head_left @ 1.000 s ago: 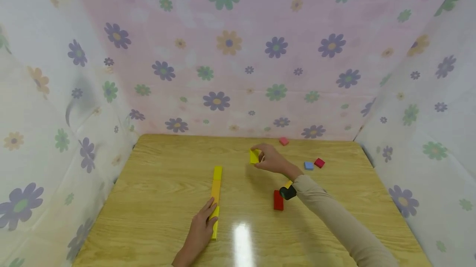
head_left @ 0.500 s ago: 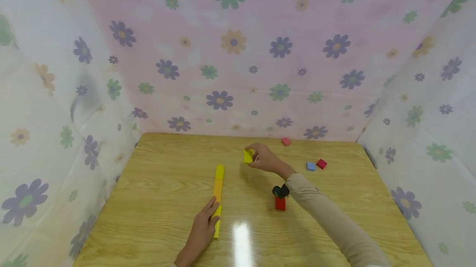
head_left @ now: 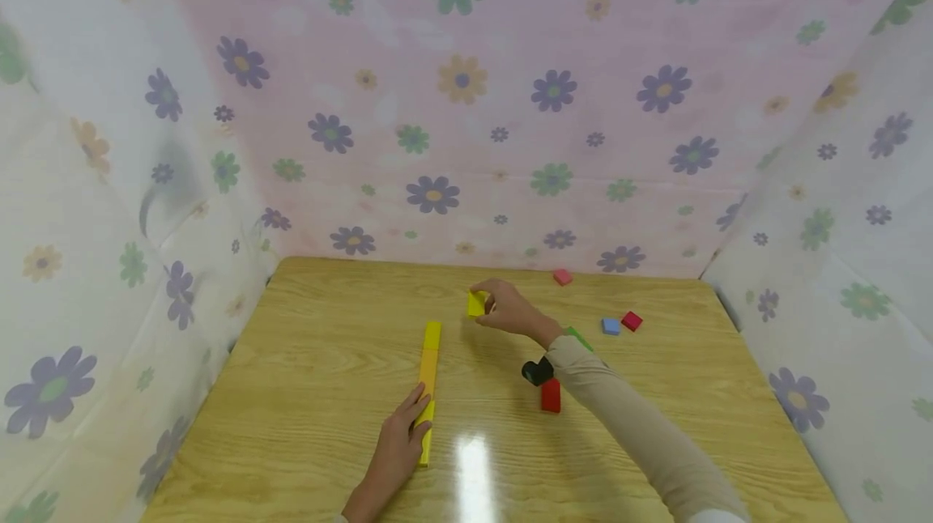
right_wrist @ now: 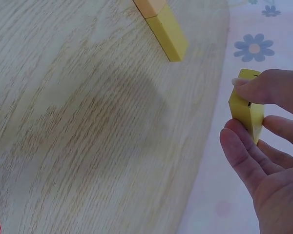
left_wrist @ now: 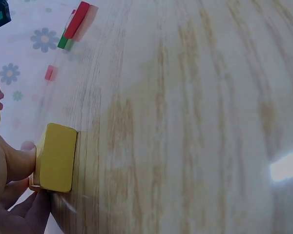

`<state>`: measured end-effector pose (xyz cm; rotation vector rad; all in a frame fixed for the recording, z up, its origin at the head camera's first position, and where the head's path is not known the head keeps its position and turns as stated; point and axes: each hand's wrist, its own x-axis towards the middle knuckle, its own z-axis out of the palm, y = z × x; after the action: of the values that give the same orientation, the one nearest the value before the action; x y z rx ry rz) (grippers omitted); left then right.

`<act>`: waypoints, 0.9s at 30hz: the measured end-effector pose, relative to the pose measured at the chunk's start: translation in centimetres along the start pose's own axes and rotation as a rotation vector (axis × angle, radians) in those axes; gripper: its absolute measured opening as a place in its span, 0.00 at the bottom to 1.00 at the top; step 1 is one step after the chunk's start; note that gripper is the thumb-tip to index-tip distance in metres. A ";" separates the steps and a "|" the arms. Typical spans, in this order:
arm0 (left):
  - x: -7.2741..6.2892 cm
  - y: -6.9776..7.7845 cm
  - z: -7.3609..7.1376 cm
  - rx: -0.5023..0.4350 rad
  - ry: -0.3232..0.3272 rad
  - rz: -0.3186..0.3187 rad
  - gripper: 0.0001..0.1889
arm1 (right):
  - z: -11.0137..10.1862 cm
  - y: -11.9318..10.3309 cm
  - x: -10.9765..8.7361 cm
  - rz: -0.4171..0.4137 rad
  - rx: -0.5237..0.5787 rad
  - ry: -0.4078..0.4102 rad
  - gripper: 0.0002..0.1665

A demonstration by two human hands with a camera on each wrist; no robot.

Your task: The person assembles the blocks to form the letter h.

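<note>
Wood-grain worktop [head_left: 328, 321], yellow-orange block row [head_left: 428, 365] left of centre. Left hand [head_left: 396, 442]: fingers clamped on row's near part. Right hand [head_left: 513, 311]: fingers pinching yellow block [head_left: 475, 304], held off worktop, right of row's far end.

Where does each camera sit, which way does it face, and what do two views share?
Head: on the head, facing forward and down at the table; shows left hand, right hand, right sleeve.
Left wrist: on that wrist, facing the row end-on; shows that hand and, at the left edge, part of the right hand.
Right wrist: on that wrist, facing the pinched block; shows the right hand.
Shared: head and right wrist both show the pinched block and the row's far end.
</note>
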<state>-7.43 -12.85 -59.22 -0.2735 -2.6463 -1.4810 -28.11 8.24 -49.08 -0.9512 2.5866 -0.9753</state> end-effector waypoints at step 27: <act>0.1 0.0 -0.3 0.002 0.011 0.031 0.23 | 2.8 -0.1 4.2 0.055 0.088 -0.033 0.33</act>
<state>-7.57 -13.08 -59.09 -0.3042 -2.6225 -1.4667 -30.18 4.05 -51.07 -0.8623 2.5063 -1.0414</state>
